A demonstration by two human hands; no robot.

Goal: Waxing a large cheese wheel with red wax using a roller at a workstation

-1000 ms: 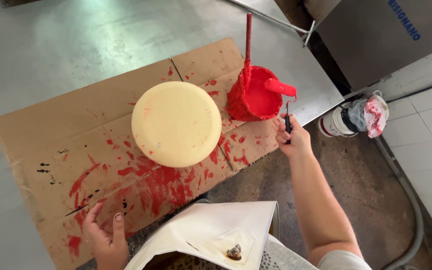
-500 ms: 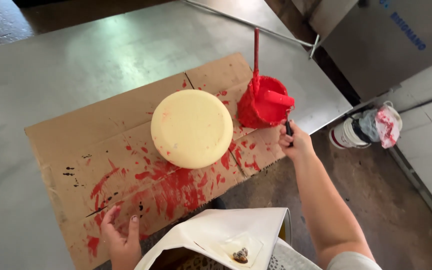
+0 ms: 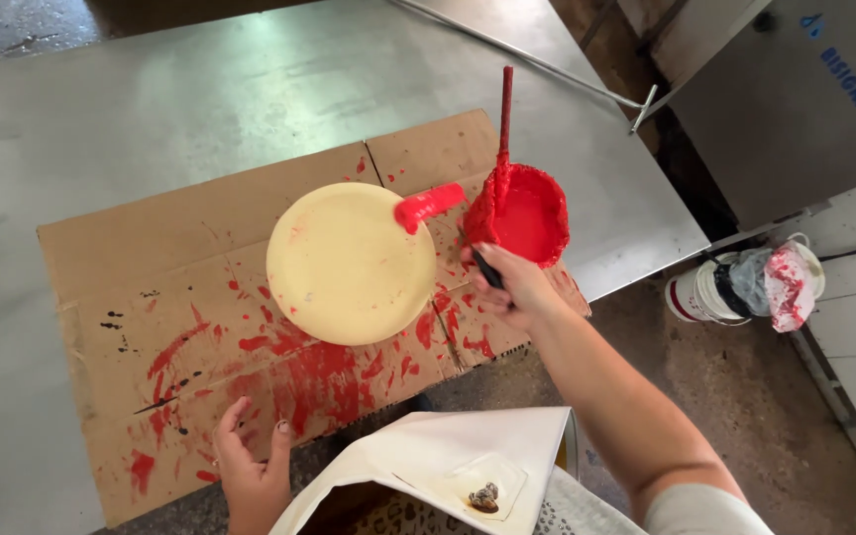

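Red brush [image 3: 430,205]: handle mostly hidden in right hand [image 3: 507,282], fist clenched; head over cream disc [image 3: 352,263].
Left hand [image 3: 250,466]: spread flat on cardboard [image 3: 180,327].

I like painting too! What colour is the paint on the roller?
Red. The roller in the right hand shows best in the head view.

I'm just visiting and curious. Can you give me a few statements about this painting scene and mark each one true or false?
1. The right hand holds a red roller at the disc's edge. True.
2. The disc is fully red. False: it is pale yellow.
3. The left hand rests on the cardboard. True.
4. The red pot stands on the floor. False: it stands on the cardboard.
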